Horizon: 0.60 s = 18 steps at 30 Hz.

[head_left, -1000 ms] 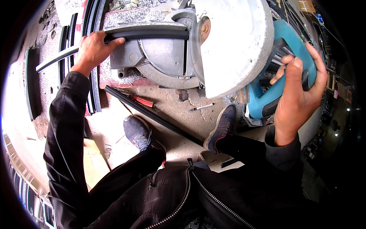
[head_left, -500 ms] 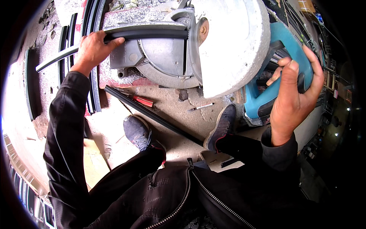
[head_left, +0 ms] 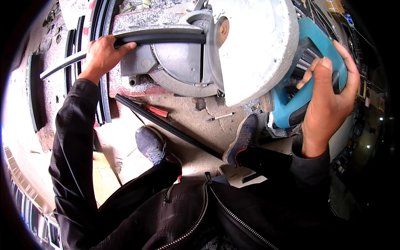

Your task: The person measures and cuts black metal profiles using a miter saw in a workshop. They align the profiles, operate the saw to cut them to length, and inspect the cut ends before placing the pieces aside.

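Observation:
My left hand (head_left: 102,57) is closed on a long black profile strip (head_left: 166,37), pressing it along the fence of a miter saw. The strip's far-left end sticks out past my hand, and its right end meets the slot in the grey saw table (head_left: 177,62). Wrapped around the teal saw handle (head_left: 310,96) is my right hand (head_left: 327,96), its thumb on the inner side. The round saw blade (head_left: 216,54) stands right of the strip's end, partly behind the large white guard (head_left: 256,50); its face looks blurred.
Several black profiles (head_left: 99,25) lie at the left. Another black strip (head_left: 166,129) slants across the floor between my shoes (head_left: 151,145), beside a red-handled tool (head_left: 157,110) and a thin white pen-like stick (head_left: 219,117). Metal shavings cover the saw's base.
My right hand and the teal handle have shifted slightly right, and the white guard and blade have shifted with them. My left hand and the strip have hardly moved.

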Available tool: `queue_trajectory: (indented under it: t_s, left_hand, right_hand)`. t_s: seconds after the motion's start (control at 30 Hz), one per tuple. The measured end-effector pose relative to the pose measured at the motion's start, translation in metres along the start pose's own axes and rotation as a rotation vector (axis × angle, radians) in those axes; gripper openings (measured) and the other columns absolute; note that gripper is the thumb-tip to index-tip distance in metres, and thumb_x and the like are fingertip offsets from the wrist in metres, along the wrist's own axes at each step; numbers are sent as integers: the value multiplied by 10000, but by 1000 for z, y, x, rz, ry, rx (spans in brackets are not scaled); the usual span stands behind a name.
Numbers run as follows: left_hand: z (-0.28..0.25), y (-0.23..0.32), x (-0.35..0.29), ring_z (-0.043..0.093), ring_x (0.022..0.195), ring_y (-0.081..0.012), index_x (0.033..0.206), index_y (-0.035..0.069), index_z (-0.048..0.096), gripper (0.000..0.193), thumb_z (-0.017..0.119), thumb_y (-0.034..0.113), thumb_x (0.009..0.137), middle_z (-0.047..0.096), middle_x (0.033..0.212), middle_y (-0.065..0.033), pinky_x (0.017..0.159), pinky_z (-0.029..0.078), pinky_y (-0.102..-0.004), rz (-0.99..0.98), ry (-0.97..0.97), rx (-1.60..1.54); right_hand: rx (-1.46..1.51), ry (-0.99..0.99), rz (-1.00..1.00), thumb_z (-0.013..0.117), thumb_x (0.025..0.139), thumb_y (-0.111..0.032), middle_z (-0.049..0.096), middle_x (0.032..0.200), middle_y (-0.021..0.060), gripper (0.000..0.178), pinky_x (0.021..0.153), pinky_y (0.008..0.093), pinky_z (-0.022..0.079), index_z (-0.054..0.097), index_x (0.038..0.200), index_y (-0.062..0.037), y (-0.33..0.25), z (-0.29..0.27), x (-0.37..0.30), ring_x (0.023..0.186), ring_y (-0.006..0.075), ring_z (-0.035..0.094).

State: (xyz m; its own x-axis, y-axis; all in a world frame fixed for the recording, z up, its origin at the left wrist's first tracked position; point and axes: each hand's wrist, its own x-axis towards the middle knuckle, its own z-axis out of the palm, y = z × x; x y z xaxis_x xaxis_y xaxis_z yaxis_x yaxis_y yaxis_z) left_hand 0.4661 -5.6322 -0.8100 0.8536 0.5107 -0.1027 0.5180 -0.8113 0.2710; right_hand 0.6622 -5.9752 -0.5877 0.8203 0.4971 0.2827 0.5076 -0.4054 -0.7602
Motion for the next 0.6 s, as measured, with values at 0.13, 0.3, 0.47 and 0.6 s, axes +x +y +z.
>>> queue_trajectory:
  t_s: [0.13, 0.3, 0.47, 0.6]
  left_hand:
    - [-1, 1, -1, 717, 825, -380, 884, -8, 733, 677, 692, 667, 869, 723, 798, -193, 852, 536, -475, -2, -2, -11]
    - [-1, 1, 0, 720, 822, -375, 884, -10, 731, 688, 685, 676, 870, 724, 796, -193, 858, 533, -472, -5, -17, 17]
    - [-4, 2, -1, 720, 828, -378, 899, -14, 729, 695, 682, 679, 872, 727, 803, -198, 858, 528, -477, -26, -35, 8]
    - [-2, 2, -1, 718, 830, -383, 896, -16, 729, 696, 683, 678, 871, 728, 810, -204, 856, 527, -478, 0, -21, 2]
  right_hand:
    - [41, 9, -40, 642, 995, -125, 665, 872, 70, 401, 629, 231, 537, 525, 1359, -4, 7, 2, -3, 679, 91, 619]
    - [46, -4, 2, 636, 1011, -138, 654, 893, 86, 437, 630, 254, 548, 478, 1397, -9, 6, 2, -11, 703, 106, 615]
    - [61, -20, 13, 627, 1029, -149, 641, 917, 90, 462, 642, 284, 565, 449, 1432, -8, 9, 3, -15, 750, 117, 596]
    - [68, -15, 9, 628, 1028, -146, 637, 905, 95, 464, 641, 285, 564, 447, 1430, -3, 8, 4, -17, 742, 121, 588]
